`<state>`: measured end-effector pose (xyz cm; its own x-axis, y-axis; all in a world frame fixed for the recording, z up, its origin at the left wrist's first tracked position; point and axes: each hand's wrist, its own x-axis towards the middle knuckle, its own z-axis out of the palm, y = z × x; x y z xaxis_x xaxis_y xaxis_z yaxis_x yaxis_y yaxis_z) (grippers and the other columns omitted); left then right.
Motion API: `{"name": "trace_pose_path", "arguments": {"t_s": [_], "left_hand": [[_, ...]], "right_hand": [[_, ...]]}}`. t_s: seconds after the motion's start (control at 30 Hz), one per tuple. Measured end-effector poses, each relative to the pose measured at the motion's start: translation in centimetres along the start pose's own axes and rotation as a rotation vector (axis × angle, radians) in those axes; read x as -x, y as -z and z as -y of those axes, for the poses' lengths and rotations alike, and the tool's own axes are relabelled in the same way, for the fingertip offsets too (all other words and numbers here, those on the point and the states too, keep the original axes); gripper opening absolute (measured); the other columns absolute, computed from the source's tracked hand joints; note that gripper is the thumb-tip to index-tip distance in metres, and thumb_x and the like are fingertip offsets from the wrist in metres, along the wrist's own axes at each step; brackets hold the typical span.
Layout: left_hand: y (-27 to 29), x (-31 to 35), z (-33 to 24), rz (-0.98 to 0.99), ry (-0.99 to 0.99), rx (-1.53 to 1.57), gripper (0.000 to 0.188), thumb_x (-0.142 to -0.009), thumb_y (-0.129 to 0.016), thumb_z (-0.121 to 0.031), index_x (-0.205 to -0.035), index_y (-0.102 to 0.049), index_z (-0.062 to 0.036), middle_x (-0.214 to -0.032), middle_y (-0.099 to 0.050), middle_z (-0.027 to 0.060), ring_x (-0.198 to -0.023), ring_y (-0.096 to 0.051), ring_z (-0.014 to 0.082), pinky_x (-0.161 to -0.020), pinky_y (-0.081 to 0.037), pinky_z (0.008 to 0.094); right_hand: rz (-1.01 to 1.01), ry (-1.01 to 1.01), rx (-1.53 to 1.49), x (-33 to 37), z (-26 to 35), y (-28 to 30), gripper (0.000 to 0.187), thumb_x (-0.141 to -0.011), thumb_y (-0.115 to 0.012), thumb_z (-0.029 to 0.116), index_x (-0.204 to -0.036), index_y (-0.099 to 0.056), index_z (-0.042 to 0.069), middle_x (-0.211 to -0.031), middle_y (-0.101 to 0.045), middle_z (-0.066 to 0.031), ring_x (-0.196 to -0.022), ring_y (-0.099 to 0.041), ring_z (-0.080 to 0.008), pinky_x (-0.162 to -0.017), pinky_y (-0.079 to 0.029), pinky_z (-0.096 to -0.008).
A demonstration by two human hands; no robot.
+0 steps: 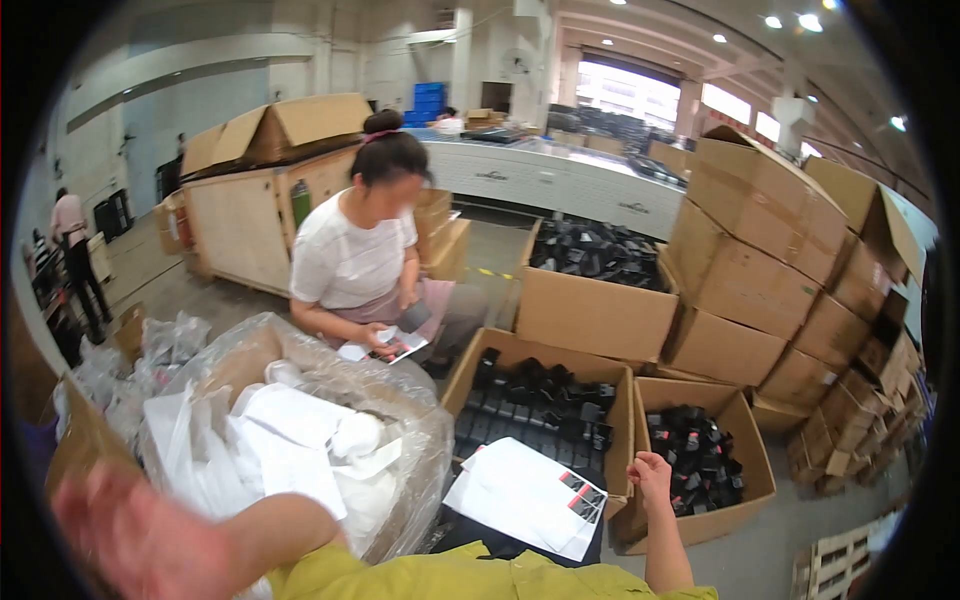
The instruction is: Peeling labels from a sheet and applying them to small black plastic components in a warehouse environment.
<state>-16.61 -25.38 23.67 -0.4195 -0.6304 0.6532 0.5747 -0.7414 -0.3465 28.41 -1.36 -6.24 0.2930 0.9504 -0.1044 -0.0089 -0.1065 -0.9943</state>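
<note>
At the lower left my left hand (140,535) is close and smeared by motion, beside the plastic-lined carton (420,475); its fingers cannot be made out. My right hand (652,482) hangs by the adjoining walls of two cartons, its fingers curled together and nothing visible in them. Between my arms, a stack of white sheets (520,490) with dark and red printed patches lies in front of me. Behind the sheets, a carton (575,350) holds rows of black parts (530,415). To the right, a smaller carton (740,505) contains loose black pieces (690,455).
Across from me sits a person (355,250) holding a printed sheet and a dark piece. White bags and sheets (290,440) fill the lined carton. Another carton (590,315) of black pieces stands farther back. Stacked cartons (750,250) rise at right; a wooden pallet (840,560) lies lower right.
</note>
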Motion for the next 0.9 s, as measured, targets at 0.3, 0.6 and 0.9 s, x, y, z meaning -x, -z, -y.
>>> {"name": "trace_pose_path", "arguments": {"t_s": [0.3, 0.6, 0.9], "left_hand": [[-9.4, 23.5, 6.9, 0.79, 1.265, 0.113, 0.033, -0.077, -0.05, 0.005, -0.11, -0.045, 0.0016, -0.101, -0.054, 0.0075, -0.087, -0.055, 0.0124, -0.071, -0.044, 0.0221], [-2.5, 38.3, 4.4, 1.728, 1.302, 0.093, 0.025, -0.076, -0.054, -0.006, -0.101, -0.051, -0.0023, -0.101, -0.052, 0.0115, -0.082, -0.056, 0.023, -0.072, -0.046, 0.0308], [-1.1, 40.3, 3.1, 1.927, 1.036, -0.025, 0.051, -0.071, -0.066, -0.019, -0.114, -0.042, -0.0051, -0.121, -0.042, 0.0157, -0.107, -0.045, 0.0321, -0.087, -0.04, 0.036]], "right_hand": [[0.349, 0.382, 0.458, 0.7, 1.2, -6.8, 0.028, -0.073, -0.059, 0.012, -0.099, -0.056, 0.003, -0.079, -0.062, -0.0121, -0.071, -0.061, -0.0207, -0.064, -0.048, -0.0301], [0.363, 0.413, 0.858, -0.7, 0.0, -8.6, 0.049, -0.065, -0.069, 0.021, -0.107, -0.053, 0.003, -0.097, -0.058, -0.011, -0.098, -0.05, -0.0257, -0.082, -0.04, -0.0338], [0.752, 0.129, 0.403, -1.2, -0.4, -8.7, 0.031, -0.07, -0.062, 0.002, -0.1, -0.053, 0.0, -0.075, -0.059, -0.0033, -0.073, -0.054, -0.014, -0.069, -0.044, -0.0274]]}}
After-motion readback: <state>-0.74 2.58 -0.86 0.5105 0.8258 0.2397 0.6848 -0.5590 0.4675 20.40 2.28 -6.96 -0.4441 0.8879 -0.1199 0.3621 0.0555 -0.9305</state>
